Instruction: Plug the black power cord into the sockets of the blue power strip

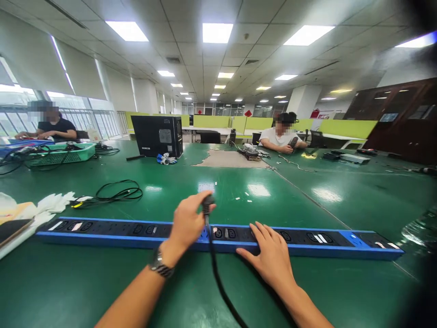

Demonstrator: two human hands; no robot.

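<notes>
A long blue and black power strip point(102, 228) lies across the green table in front of me. My left hand point(186, 223) is closed round a black plug point(206, 202) just above the strip's middle sockets. The plug's black cable point(218, 278) runs down toward me. My right hand point(269, 255) lies flat on the strip to the right of the plug, fingers spread and pressing it down. I wear a watch point(160, 265) on the left wrist.
A coiled black cable point(118, 191) and white gloves point(51, 202) lie at the left. A black computer case point(157, 135) stands further back, a green basket point(61, 152) at far left. Two other people sit at the table's far side.
</notes>
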